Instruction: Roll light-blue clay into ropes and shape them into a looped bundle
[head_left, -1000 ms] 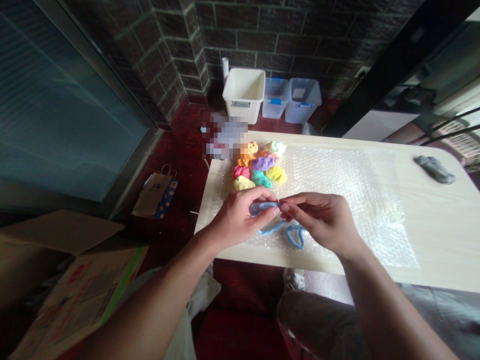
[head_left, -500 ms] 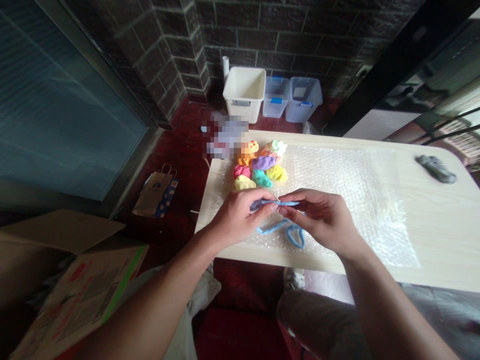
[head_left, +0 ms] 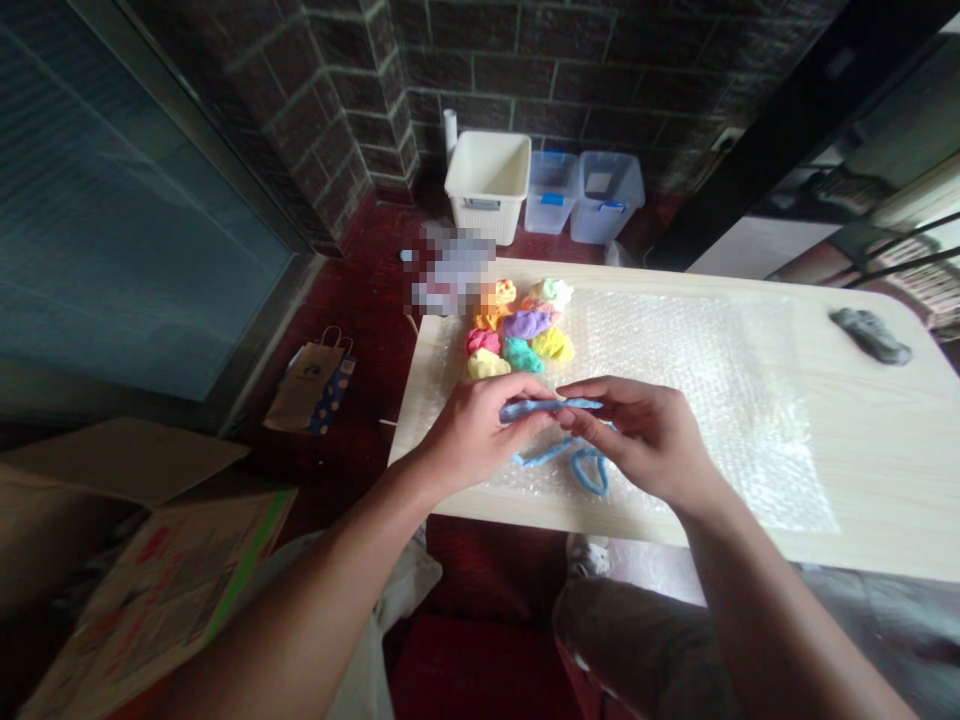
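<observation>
Between my two hands stretches a strip of blue modelling clay (head_left: 531, 407), held above the table. My left hand (head_left: 484, 425) pinches its left part between thumb and fingers. The fingertips of my right hand (head_left: 637, 430) close on the right part, close beside the left fingertips. Below, a blue clay loop (head_left: 591, 471) and a thin blue clay strand (head_left: 541, 457) lie on the bubble wrap (head_left: 690, 400). Just beyond my left hand sit several soft lumps of clay, among them purple (head_left: 527, 324), teal (head_left: 523, 355), yellow (head_left: 553, 346) and red (head_left: 483, 343).
A grey lump (head_left: 870, 335) rests on the right of the wooden table (head_left: 862, 440). Behind it on the floor stand a white bin (head_left: 489, 185) and two clear boxes. To the left are a paper bag (head_left: 304, 385) and an open cardboard box (head_left: 172, 570).
The blue clay strip has tilted slightly, so more of its broad side shows between my hands. Both hands keep nearly the same place and grip.
</observation>
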A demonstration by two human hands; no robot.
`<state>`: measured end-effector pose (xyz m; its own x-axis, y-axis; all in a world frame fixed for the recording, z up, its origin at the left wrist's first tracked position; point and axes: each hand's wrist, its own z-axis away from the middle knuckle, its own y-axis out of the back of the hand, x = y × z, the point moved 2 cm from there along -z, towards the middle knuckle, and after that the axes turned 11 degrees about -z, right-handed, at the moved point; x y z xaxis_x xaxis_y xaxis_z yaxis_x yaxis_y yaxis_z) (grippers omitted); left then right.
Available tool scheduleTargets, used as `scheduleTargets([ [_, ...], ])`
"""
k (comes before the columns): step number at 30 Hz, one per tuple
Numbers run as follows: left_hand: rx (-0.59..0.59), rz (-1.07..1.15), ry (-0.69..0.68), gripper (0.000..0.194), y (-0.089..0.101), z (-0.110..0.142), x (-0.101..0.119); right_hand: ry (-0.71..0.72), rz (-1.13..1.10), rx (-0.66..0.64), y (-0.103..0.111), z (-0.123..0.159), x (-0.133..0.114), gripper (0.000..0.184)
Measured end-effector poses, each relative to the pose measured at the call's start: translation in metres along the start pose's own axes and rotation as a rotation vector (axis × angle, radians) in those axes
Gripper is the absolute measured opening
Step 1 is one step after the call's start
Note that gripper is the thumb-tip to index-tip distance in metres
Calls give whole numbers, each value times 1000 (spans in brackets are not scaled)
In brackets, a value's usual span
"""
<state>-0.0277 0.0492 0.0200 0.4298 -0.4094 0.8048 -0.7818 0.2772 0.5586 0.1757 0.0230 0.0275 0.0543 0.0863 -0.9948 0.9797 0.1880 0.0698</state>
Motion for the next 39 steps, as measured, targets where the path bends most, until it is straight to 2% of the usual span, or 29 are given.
scheduleTargets([
  [4,-1,-22,-9,8,1,1,0,25,-37,13,0,1,4,14],
  [11,-44,89,54,21,0,-1,1,23,-63,38,1,1,2,11],
  [14,-69,108,37,15,1,-2,3,18,-75,28,1,0,1,12],
  [21,-4,74,30,8,3,-2,3,-16,-77,8,1,1,7,12],
  [28,-48,168,67,13,1,-3,2,31,-93,20,-1,0,1,11],
  [32,-35,146,75,11,3,-3,2,-13,-120,5,-2,0,2,16],
  [39,-42,162,64,11,2,-3,1,-11,-110,19,0,1,4,12],
])
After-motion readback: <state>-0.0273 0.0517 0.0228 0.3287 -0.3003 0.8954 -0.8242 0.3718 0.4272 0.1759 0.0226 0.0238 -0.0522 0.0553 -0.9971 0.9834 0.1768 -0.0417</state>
